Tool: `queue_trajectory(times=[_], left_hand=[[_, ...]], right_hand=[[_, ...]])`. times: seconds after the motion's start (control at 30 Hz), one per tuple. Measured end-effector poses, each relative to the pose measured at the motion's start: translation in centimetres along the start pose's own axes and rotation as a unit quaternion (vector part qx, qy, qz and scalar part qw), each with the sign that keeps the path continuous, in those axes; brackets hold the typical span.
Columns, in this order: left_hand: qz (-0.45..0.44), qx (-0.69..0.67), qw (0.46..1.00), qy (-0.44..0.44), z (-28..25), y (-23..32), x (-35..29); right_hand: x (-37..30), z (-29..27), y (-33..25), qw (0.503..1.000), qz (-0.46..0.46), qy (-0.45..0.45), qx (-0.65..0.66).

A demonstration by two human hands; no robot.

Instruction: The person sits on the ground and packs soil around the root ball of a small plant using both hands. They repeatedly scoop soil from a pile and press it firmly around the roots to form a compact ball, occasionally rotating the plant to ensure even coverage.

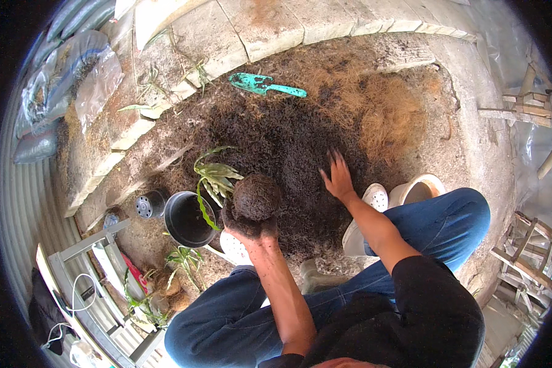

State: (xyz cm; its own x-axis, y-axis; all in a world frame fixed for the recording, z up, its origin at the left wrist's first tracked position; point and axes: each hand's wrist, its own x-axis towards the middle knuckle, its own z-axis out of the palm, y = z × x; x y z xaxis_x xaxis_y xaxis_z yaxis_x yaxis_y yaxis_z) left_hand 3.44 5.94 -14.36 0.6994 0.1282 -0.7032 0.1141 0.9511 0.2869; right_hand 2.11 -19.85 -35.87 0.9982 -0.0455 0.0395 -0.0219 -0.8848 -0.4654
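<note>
My left hand (249, 228), dark with soil, is closed round the underside of a round, soil-caked root ball (257, 195). Green, strappy leaves (217, 178) stick out from the ball's left side, so the plant lies tilted sideways. My right hand (338, 179) rests on the right part of a dark soil heap (288, 144), fingers spread and nothing held. Just left of the plant stands a black pot (187, 224), its mouth facing up. A teal trowel (267, 84) with soil on its blade lies at the far edge of the heap.
Brown fibre (383, 113) is spread at the heap's far right. A smaller black pot (151, 203) lies on its side at left. A cream pot (424, 187) stands by my right knee. Further plants (187, 262) and a grey metal frame (95, 270) are at lower left.
</note>
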Motion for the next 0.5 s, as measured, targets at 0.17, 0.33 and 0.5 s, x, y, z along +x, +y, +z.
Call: queue_trajectory(times=[0.17, 0.33, 0.5], left_hand=[[-0.02, -0.01, 0.999, -0.025, 1.0, -0.7, -0.2], [-0.01, 0.015, 1.0, -0.018, 1.5, -0.7, -0.9], [0.008, 0.006, 1.0, 0.017, 1.1, -0.2, -0.9]], right_hand=[[-2.1, 1.9, -1.5, 0.996, -0.009, 0.01, 0.087], [-1.4, 1.4, -5.8, 0.982, -0.081, -0.053, 0.165], [1.7, 0.8, -3.8, 0.992, 0.082, 0.062, 0.079]])
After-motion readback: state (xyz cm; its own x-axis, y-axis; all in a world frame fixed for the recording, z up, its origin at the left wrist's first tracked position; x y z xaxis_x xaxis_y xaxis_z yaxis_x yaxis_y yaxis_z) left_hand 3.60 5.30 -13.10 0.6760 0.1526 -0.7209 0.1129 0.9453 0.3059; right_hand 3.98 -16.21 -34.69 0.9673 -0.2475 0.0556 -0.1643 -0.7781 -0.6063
